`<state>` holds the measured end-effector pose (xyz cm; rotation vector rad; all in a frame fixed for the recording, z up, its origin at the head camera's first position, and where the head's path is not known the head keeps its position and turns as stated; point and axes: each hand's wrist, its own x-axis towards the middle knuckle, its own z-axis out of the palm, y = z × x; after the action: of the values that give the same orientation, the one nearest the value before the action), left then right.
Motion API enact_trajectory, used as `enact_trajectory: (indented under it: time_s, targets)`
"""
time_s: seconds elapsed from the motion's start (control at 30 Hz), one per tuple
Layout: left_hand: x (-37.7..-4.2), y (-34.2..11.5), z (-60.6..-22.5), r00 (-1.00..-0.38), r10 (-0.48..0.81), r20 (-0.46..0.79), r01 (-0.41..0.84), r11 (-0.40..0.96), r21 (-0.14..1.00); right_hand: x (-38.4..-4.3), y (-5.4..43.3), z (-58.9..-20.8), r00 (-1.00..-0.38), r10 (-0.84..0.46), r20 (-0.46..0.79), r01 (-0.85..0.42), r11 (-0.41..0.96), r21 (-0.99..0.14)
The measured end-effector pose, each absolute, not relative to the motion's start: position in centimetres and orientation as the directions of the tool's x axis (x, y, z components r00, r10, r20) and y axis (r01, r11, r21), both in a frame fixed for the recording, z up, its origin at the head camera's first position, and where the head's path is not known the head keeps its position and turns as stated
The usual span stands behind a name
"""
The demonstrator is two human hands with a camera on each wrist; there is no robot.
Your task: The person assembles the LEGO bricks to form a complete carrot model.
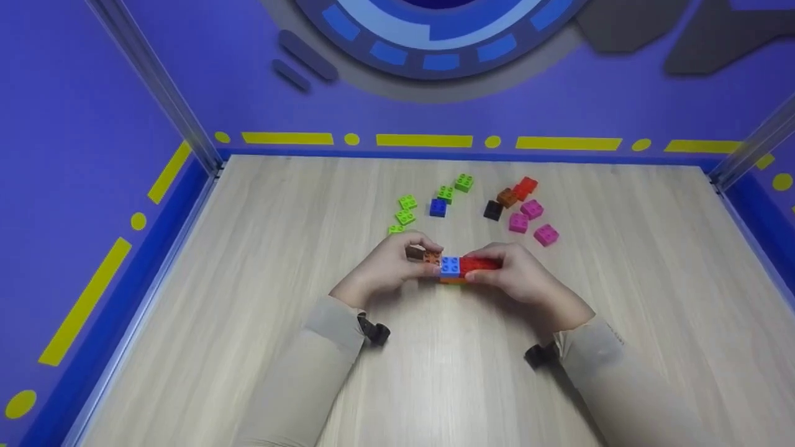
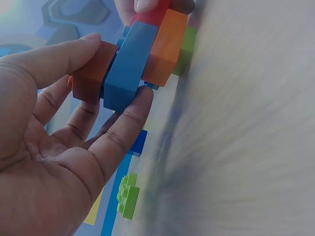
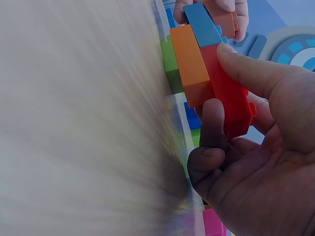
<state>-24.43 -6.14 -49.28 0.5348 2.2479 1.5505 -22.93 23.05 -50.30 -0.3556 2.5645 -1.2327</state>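
Observation:
Joined toy building bricks form a stack between the two hands, just over the table. Its lower part shows a green brick (image 2: 186,51) with an orange brick (image 3: 191,64) on it. Above the orange sit a light blue brick (image 1: 450,266) and a red brick (image 3: 227,93) end to end, and a brown brick (image 2: 93,73) is on the blue one's studded side. My left hand (image 1: 392,262) pinches the brown and blue end with thumb and fingers. From the other side my right hand (image 1: 514,270) grips the red brick, its thumb along the top.
Behind the hands lie loose bricks: several light green ones (image 1: 405,216), a dark blue one (image 1: 438,207), a black one (image 1: 493,210), another brown one (image 1: 507,197), red (image 1: 526,187) and pink ones (image 1: 546,234). Blue-purple panels (image 1: 397,118) wall the wooden table (image 1: 261,248) at back and sides.

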Motion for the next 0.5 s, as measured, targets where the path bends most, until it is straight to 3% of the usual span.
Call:
enact_trajectory:
  time_s: [0.5]
  targets:
    - [-24.33, -5.86, -50.06, -0.881, 0.47, -0.046, 0.13, 0.337, 0.933, -22.97, 23.04, -50.24, -0.932, -0.333, -0.14, -0.103, 0.615, -0.782]
